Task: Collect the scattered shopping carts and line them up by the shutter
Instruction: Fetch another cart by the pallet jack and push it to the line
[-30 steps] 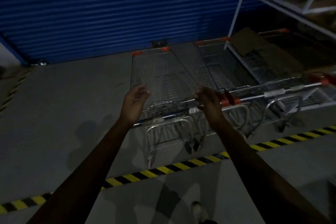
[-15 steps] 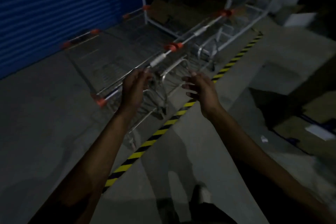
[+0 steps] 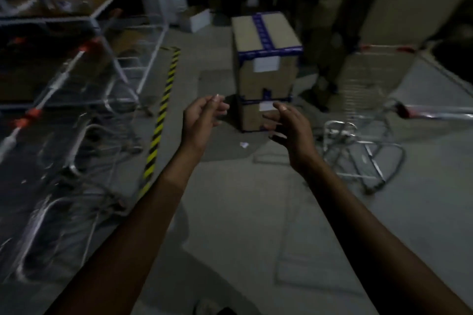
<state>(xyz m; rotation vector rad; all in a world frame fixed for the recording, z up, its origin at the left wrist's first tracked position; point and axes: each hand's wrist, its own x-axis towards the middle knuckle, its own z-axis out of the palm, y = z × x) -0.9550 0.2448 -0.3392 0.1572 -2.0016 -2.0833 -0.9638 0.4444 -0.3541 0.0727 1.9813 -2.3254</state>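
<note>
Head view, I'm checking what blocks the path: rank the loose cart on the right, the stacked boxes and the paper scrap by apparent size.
Largest: loose cart, partly cut off at the frame edge.
Next: stacked boxes; farther away, so true order is unsure.
Smallest: paper scrap.

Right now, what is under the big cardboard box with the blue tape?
A second cardboard box with a white label, standing on the floor. The right hand hides part of its front.

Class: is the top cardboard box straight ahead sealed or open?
Sealed. The top cardboard box has closed flaps, with blue tape along the seam and round its upper edge.
</note>
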